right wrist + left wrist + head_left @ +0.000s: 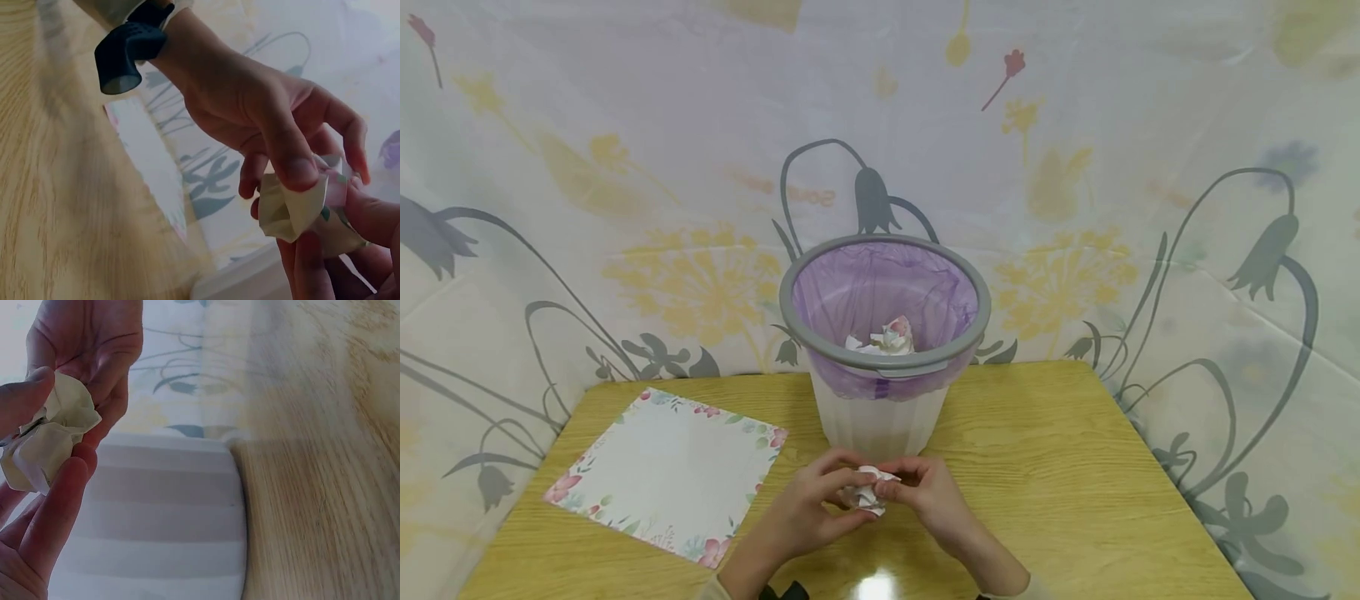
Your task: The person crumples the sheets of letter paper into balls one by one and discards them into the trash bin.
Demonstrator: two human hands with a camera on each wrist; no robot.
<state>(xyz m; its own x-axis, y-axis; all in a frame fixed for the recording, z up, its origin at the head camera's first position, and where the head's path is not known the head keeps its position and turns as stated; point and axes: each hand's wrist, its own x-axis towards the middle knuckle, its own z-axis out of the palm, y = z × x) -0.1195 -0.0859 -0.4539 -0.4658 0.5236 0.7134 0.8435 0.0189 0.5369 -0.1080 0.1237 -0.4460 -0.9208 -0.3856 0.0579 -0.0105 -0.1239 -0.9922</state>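
Note:
Between both hands is a crumpled ball of paper, white with bits of printed flower pattern, held above the table just in front of the bin. My left hand grips it from the left with curled fingers and thumb. From the other side my right hand pinches it between thumb and fingers. The right wrist view shows the folded paper with a pink and green patch, and the fingers of both hands overlap around it.
A white bin with a grey rim and purple bag liner stands at the table's back middle, with crumpled paper pieces inside. One flat flower-bordered sheet lies on the wooden table at left. A patterned cloth hangs behind.

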